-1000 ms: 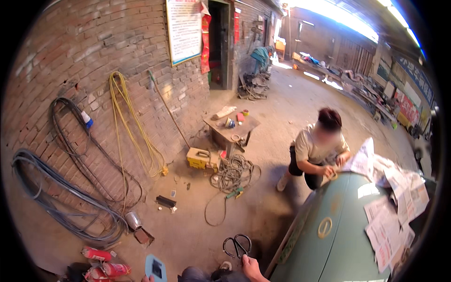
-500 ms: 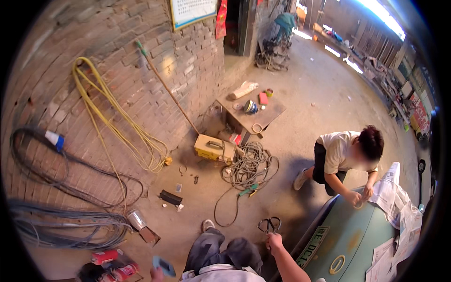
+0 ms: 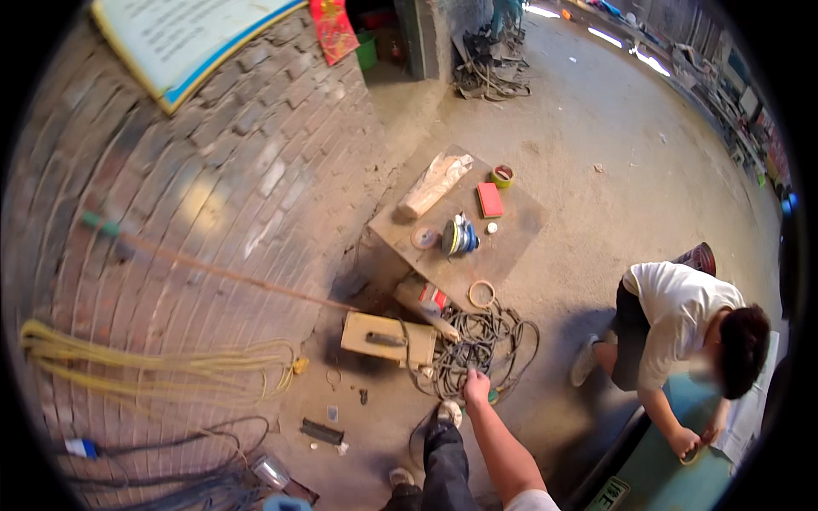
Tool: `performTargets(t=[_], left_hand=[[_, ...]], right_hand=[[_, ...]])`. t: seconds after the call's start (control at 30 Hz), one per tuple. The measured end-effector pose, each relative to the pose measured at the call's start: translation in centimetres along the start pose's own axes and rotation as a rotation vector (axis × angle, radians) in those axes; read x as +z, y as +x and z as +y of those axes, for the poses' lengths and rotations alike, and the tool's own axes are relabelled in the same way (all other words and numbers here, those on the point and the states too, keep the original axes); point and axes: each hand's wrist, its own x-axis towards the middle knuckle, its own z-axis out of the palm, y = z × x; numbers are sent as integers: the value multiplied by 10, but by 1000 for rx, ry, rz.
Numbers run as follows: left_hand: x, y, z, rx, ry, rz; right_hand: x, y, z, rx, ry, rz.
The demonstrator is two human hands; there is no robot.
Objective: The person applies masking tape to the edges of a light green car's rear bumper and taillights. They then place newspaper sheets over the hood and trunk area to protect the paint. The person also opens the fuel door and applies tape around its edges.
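My right hand (image 3: pixel 478 388) reaches forward from the lower edge, closed. It holds scissors by the blade end; their dark loops blend into the coiled cable (image 3: pixel 486 341) behind, so their outline is hard to make out. Close to that hand, on the floor, stands a yellow box-shaped machine (image 3: pixel 388 339) with a carrying handle. Beyond it is a low table (image 3: pixel 520 221) bearing a round sander (image 3: pixel 460 236), a red block (image 3: pixel 490 200), a roll of tape (image 3: pixel 502 176) and a paper-wrapped bundle (image 3: pixel 434 186). My left hand is out of view; part of a blue object (image 3: pixel 286 504) shows at the bottom edge.
At the right a person (image 3: pixel 682 328) bends over a green car panel (image 3: pixel 673 447), fingers on a tape roll. A brick wall (image 3: pixel 247 162) with hung yellow hose (image 3: pixel 162 362) and a slanting pole (image 3: pixel 221 277) rises at the left. Dark hoses lie at lower left.
My view has swung and moved forward toward the table. My right hand has gone from beside the car to over the cable. My left hand has dropped out of view. The person remains bent over the panel.
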Motion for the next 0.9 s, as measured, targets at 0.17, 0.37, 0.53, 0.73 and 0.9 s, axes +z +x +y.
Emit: performTargets(t=[0.17,0.37,0.53,0.73,0.9], left_hand=[[27,-8,48,-104,198,25],[33,23,91,-45,318,-14],[21,23,98,15,342,-19],[-5,55,77,234,315,-78],[-1,136,93,471,303,-323]], right_hand=[[79,150,-93,-135,236,118],[103,207,-112,-130,278,115],[122,64,-24,9,85,-365],[106,-100,63,311,-88,-655],[46,-194,53,203,3,-574]])
